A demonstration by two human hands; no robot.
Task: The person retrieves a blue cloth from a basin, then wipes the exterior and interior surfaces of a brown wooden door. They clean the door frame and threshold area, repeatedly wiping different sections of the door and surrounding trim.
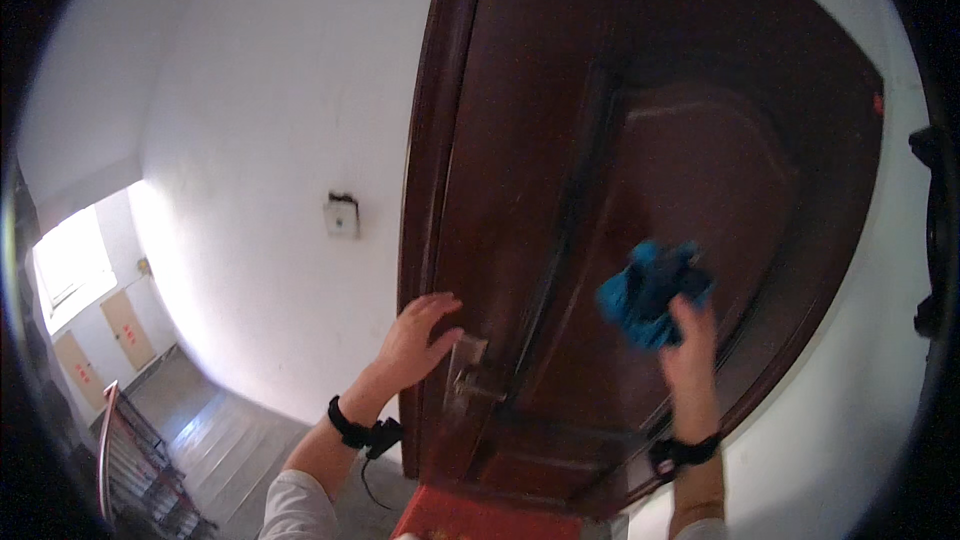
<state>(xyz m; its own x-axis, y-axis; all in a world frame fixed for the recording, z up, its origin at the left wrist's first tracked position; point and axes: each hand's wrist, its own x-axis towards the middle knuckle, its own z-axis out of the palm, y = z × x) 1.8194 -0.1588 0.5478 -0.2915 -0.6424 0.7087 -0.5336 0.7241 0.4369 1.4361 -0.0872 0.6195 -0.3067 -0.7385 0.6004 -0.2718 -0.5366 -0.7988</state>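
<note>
In front of me is a dark brown panelled door (pixel 525 165) set in a matching frame (pixel 431 165). My right hand (pixel 691 341) grips a crumpled blue cloth (pixel 649 296) before the lower right panel; blur hides whether the cloth touches the wood. My left hand (pixel 424 334) holds nothing, its fingers apart and its thumb pointing right, just above the metal door handle (pixel 480 388). Whether its fingertips rest on the door edge cannot be told. Both wrists wear black straps, and a thin cable hangs from the left one.
A white wall with a switch box (pixel 342 217) stands left of the door. Lower left, a stair railing (pixel 109 450) runs beside grey steps (pixel 225 450), with a bright window (pixel 71 255) beyond. A red doormat (pixel 480 516) lies at the door's foot.
</note>
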